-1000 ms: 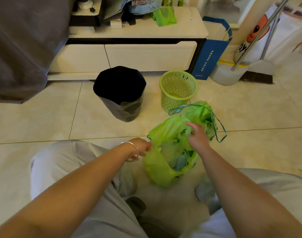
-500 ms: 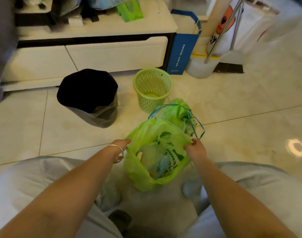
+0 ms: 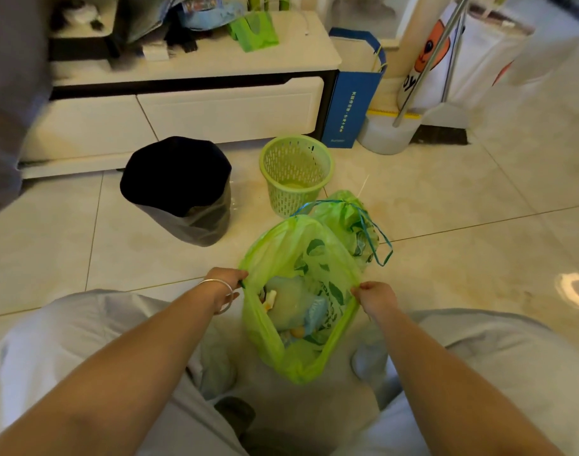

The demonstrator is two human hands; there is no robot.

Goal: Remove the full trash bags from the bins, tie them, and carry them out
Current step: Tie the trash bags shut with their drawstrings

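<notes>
A green trash bag (image 3: 275,350) stands open on the floor between my knees, with paper and wrappers inside. My left hand (image 3: 227,283), with a silver bangle on the wrist, pinches the bag's rim on its left side. My right hand (image 3: 375,296) pinches the rim on the right side, so the mouth is stretched wide. Behind it lies a second green bag (image 3: 347,215), drawn closed, with a blue drawstring (image 3: 378,238) hanging loose. A green mesh bin (image 3: 296,174) stands empty beyond. A bin lined with a black bag (image 3: 179,189) stands to its left.
A white TV cabinet (image 3: 196,110) with clutter on top runs along the back. A blue paper bag (image 3: 355,106), a dustpan and a broom (image 3: 423,126) lean at the back right. Tiled floor stretches to the right. My grey-trousered legs frame the bag.
My hands have moved apart to opposite sides of the bag's rim, pulling its mouth open wide. The view has shifted a little to the right.
</notes>
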